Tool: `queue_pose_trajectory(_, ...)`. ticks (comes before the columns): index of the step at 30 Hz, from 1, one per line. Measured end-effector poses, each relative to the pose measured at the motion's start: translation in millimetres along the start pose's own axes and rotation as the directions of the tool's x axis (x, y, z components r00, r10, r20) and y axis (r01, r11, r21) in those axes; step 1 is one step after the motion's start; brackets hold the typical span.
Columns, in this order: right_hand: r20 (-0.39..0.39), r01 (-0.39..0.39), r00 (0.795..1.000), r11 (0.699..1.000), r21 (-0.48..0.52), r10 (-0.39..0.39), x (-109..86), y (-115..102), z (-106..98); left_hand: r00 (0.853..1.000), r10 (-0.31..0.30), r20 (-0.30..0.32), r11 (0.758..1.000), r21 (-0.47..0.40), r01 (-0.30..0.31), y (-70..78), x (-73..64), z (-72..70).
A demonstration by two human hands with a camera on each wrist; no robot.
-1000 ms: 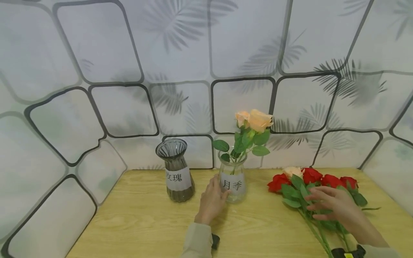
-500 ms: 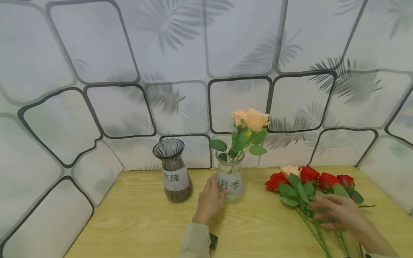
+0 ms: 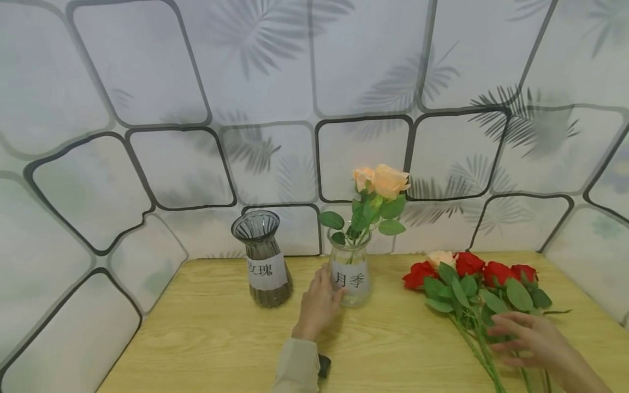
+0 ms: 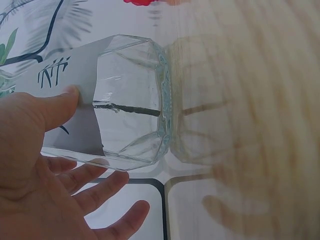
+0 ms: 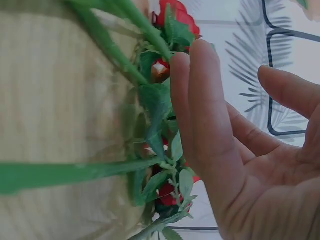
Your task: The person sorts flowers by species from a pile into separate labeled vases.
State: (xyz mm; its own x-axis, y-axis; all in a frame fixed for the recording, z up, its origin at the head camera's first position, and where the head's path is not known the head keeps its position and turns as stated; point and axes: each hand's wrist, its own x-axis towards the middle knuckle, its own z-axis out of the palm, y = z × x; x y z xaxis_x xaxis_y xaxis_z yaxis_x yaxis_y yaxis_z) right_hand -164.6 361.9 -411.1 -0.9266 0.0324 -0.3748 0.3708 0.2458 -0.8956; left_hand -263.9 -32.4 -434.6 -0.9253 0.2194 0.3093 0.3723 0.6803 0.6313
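Observation:
My left hand (image 3: 319, 305) holds a clear glass vase (image 4: 132, 100) from its left side, the thumb on its white label and the fingers round behind. Two peach roses (image 3: 388, 181) with green leaves stand in this vase. My right hand (image 3: 528, 341) is over the stems of a bunch of flowers, fingers spread and nothing in its grasp. Several red roses (image 3: 469, 263) and a pale peach rose (image 3: 440, 257) make up that bunch, lying on the table with green stems (image 5: 105, 42) toward me.
Left of the clear vase stands a smoky grey ribbed vase (image 3: 267, 297) with a white label. The wooden table (image 3: 206, 338) backs onto a patterned wall covering (image 3: 275, 164) with leaf prints.
My right hand has drawn back toward me and slightly right, uncovering more leaves. The left hand stays at the clear vase. The head view has shifted slightly.

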Motion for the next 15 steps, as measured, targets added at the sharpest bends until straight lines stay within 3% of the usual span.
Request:
queue_pose_trajectory(9,0.015,-0.02,1.0,1.0,0.001,0.02,1.1,8,5,1.0,-0.009,0.005,1.0,-0.005,0.01,0.6,0.3,-1.1)
queue_pose_trajectory(15,0.046,-0.05,0.998,0.999,-0.007,0.05,3.4,12,5,1.0,0.024,-0.02,0.999,0.027,-0.024,-0.6,0.5,1.5)
